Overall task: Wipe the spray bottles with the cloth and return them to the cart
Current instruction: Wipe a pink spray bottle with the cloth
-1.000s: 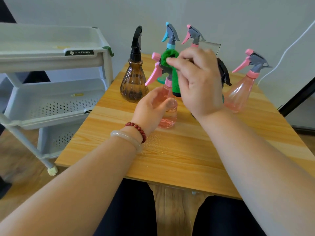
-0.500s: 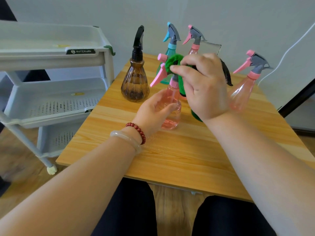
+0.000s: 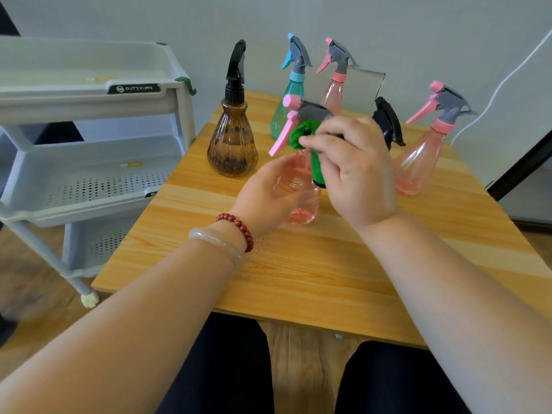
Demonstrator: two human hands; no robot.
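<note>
the left hand point(image 3: 268, 192) has its fingers point(image 3: 285, 167) curled round the body of a pink spray bottle point(image 3: 301, 204), which stands upright on the desk point(image 3: 298, 279) near its middle. the right hand point(image 3: 355, 171) pinches a bunched green cloth point(image 3: 301, 134) against the bottle's neck, just under the pink trigger. behind stand a brown bottle point(image 3: 233, 144), a teal bottle point(image 3: 286, 100) and other pink ones. the grey cart point(image 3: 89, 94) stands left of the desk.

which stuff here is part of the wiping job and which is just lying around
Job: held pink bottle, green cloth, brown bottle, teal bottle, back pink bottle, right pink bottle, black-topped bottle, cart.
Lying about: glass panel, white cable.
</note>
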